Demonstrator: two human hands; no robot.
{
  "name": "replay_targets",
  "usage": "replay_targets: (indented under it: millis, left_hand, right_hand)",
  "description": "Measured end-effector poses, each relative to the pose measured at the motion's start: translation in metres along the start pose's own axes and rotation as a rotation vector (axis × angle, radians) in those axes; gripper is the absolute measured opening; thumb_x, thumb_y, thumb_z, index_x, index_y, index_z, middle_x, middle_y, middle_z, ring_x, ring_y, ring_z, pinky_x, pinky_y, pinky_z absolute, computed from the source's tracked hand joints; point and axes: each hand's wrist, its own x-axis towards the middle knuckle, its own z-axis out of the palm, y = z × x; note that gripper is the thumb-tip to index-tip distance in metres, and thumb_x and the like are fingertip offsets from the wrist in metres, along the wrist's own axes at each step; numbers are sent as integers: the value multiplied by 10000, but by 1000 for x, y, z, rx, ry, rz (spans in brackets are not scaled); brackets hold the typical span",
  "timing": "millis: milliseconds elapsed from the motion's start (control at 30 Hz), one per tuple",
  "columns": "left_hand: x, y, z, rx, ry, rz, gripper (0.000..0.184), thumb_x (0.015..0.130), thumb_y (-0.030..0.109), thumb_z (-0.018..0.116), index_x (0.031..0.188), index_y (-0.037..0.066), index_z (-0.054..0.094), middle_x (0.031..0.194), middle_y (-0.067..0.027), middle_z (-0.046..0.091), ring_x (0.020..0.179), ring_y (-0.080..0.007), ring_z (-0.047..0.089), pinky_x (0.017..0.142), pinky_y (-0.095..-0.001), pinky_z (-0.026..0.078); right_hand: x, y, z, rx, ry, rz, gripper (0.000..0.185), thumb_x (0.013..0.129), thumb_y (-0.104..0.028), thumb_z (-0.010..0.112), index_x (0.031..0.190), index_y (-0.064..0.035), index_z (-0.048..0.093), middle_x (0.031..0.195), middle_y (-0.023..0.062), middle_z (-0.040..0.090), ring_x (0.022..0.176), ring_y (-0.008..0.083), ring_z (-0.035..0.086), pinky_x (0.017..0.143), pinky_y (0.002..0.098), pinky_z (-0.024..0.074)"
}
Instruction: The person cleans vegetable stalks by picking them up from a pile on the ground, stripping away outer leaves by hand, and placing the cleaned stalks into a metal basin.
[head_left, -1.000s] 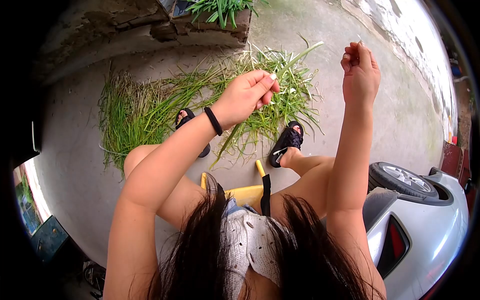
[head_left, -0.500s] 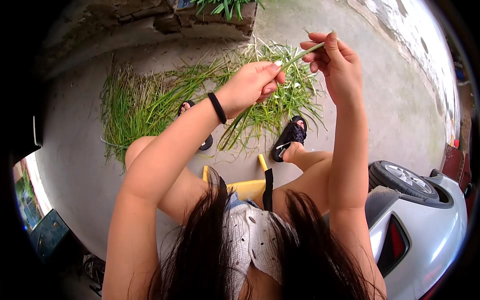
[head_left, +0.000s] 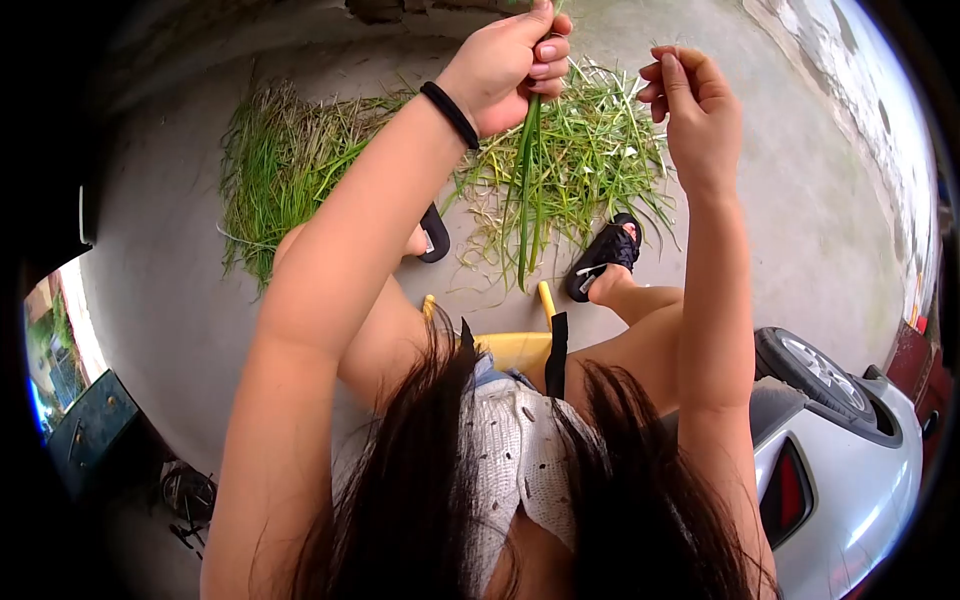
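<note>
My left hand (head_left: pixel 508 72), a black band at its wrist, is closed around a few long, flat green chives (head_left: pixel 527 190). They hang below the fist in front of the pile, while their upper ends reach toward the top edge of the view. Apart from it, to the right, my right hand (head_left: pixel 692 105) is raised with thumb and forefinger pinched together. Whether anything thin sits in that pinch is too small to make out. Below both hands, a loose pile of cut green leaves (head_left: pixel 610 150) covers the concrete, with longer strands (head_left: pixel 265 165) laid out at the left.
Black sandals (head_left: pixel 607 255) are on my feet beside the pile. A small yellow seat or frame (head_left: pixel 515 348) with black straps is between my legs. At the right are a wheel (head_left: pixel 815 372) and a silver car part (head_left: pixel 850 490). A dark green box (head_left: pixel 92 435) stands at the left.
My hands have come apart; the stalk stretched between them no longer spans the gap. The left hand has moved up, its chives now hanging straight down. The view has shifted slightly.
</note>
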Motion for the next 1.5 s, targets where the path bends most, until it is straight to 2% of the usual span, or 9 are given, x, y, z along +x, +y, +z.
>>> replay_targets:
  millis: [167,367,767,967,1067,1267,1400,1433,1500]
  left_hand:
    - [4,23,-12,-194,76,132,270,951,341,362,837,113,450,595,43,339,497,-69,300,475,-201,285]
    - [2,30,-19,-202,133,177,263,950,335,362,835,112,441,597,41,338,499,-71,315,475,-205,299]
    - [2,32,-23,-247,109,153,272,952,334,355,824,110,441,590,40,330,489,-77,301,458,-205,284]
    - [2,29,-19,-249,78,141,277,954,331,349,813,110,437,585,39,330,485,-80,291,454,-206,278]
    - [1,30,-16,-241,106,172,274,957,325,345,814,111,438,586,38,333,486,-79,292,454,-206,278]
    - [-1,36,-16,-223,139,229,267,960,319,341,827,110,442,588,34,336,486,-82,294,453,-209,278]
    - [-2,41,-16,-197,140,265,263,960,315,342,831,109,441,587,31,333,489,-86,296,455,-209,280]
    - [-2,41,-17,-196,139,270,262,961,314,341,831,109,441,587,31,333,490,-86,296,456,-209,279]
    - [-1,42,-18,-196,137,280,261,961,311,340,830,109,441,587,30,333,492,-85,297,456,-208,279]
  right_hand:
    - [-21,3,31,356,-414,414,291,946,-189,403,1076,26,549,964,104,623,906,166,600,807,277,471]
    - [-33,-2,37,561,-599,643,293,940,-193,418,1116,17,521,981,112,608,901,186,602,803,302,482]
    - [-36,-3,33,557,-657,674,205,901,-142,494,1038,2,541,855,109,628,768,167,630,708,285,526]
    - [-36,0,33,578,-614,626,157,901,-110,490,1030,-31,533,729,28,556,675,121,602,635,261,506]
    - [-36,17,36,450,-531,563,168,904,-92,463,1049,-27,518,753,35,555,638,120,586,566,236,497]
    - [-35,-12,35,663,-619,833,247,918,-163,419,1098,-6,483,779,65,552,627,132,568,381,184,355]
    - [-36,-11,33,661,-650,776,231,916,-201,434,1034,-20,515,767,69,578,562,96,511,424,179,319]
    - [-36,-15,34,615,-668,740,184,908,-171,442,1002,-40,532,705,34,554,521,59,437,427,168,289]
    - [-35,-9,32,683,-688,697,158,902,-151,452,979,-46,542,689,11,534,516,48,420,425,170,278]
